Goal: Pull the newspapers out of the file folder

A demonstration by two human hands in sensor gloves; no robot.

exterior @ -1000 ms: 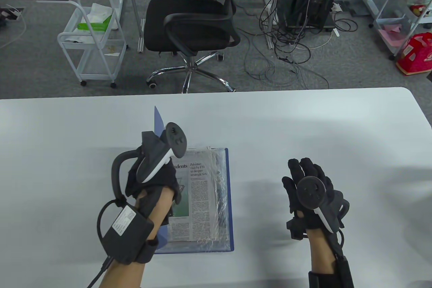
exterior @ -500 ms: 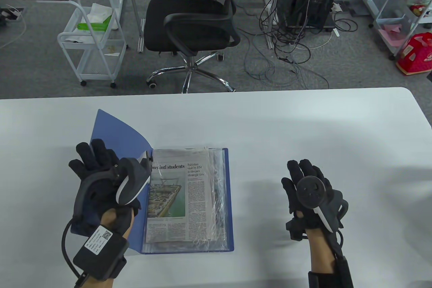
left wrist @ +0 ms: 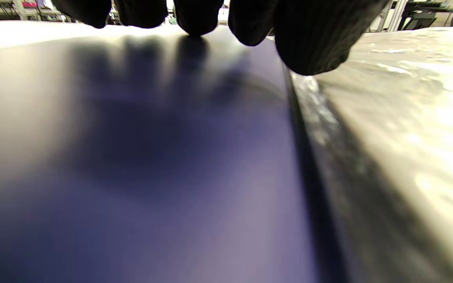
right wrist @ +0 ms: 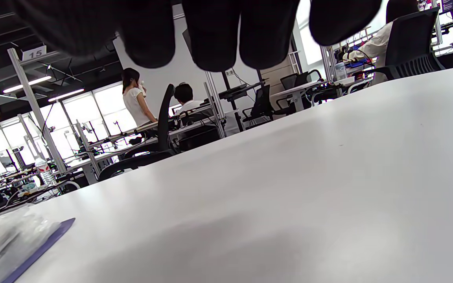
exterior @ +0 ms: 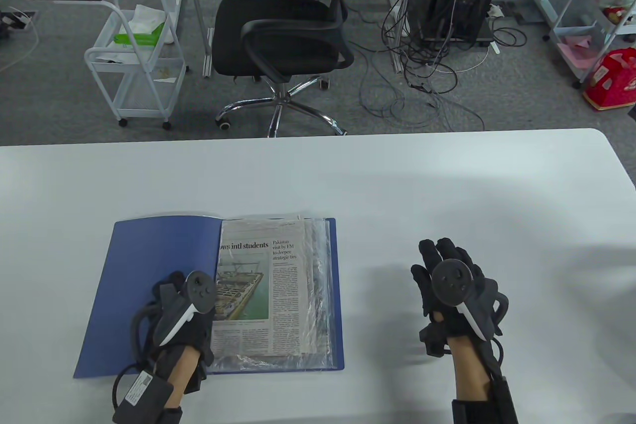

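The blue folder [exterior: 149, 295] lies open on the table [exterior: 447, 185]. The newspaper [exterior: 268, 290] sits inside shiny plastic. It looks thin, floppy, easily torn; its top edge should be pinched. The left hand [exterior: 181, 314] is pressed flat on the cover; the right hand [exterior: 454, 290] is spread, empty.

Gloved fingers [right wrist: 214, 35] are seen hanging above the white table [right wrist: 289, 188]; a blue folder corner [right wrist: 37, 247] is seen lower left.

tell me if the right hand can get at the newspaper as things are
Probably yes. The folder lies open, its cover flat under the left hand, and the newspaper faces up, though inside a clear sleeve. The right hand hovers beside it over bare table.
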